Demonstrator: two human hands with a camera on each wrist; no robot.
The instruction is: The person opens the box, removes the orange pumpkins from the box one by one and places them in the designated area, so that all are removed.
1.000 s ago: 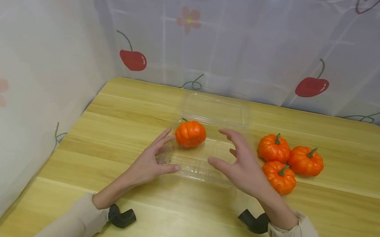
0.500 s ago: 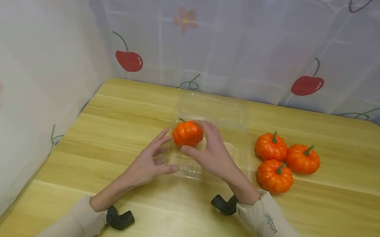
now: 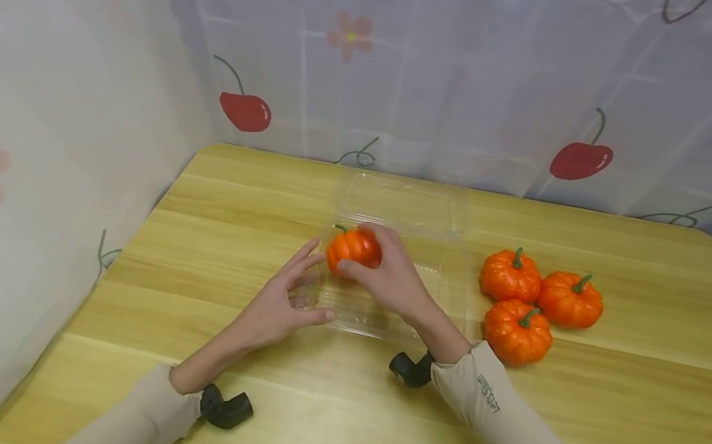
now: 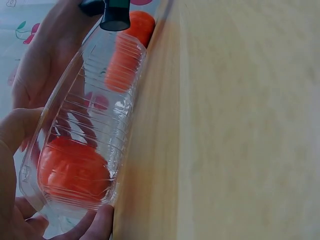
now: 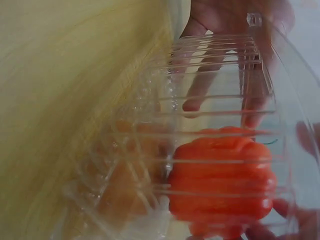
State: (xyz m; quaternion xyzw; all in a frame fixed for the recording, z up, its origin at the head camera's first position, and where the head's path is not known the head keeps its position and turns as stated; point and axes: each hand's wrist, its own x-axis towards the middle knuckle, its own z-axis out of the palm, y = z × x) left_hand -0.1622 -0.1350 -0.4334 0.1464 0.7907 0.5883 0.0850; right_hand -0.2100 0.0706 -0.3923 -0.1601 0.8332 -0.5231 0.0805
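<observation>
A small orange pumpkin point(image 3: 346, 246) with a green stem sits at the left end of an open clear plastic clamshell box point(image 3: 444, 284). My right hand point(image 3: 392, 275) grips this pumpkin from its right side, thumb in front and fingers behind. At the box's left end, my left hand point(image 3: 274, 306) has its fingers spread and loosely bent beside the wall. Through the ribbed plastic, the left wrist view shows the pumpkin point(image 4: 75, 170) close to the left fingertips point(image 4: 102, 222). In the right wrist view the pumpkin point(image 5: 220, 185) also appears behind the clear wall.
Right of the box, three more orange pumpkins stand clustered on the wooden table point(image 3: 323, 421): one at the back point(image 3: 511, 275), one at the right point(image 3: 571, 300), one in front point(image 3: 517, 333). The box's lid point(image 3: 405, 203) lies folded back toward the printed curtain point(image 3: 426, 53).
My right hand has moved left from over the box's right half to the pumpkin and closed round it. The left hand has stayed about where it was.
</observation>
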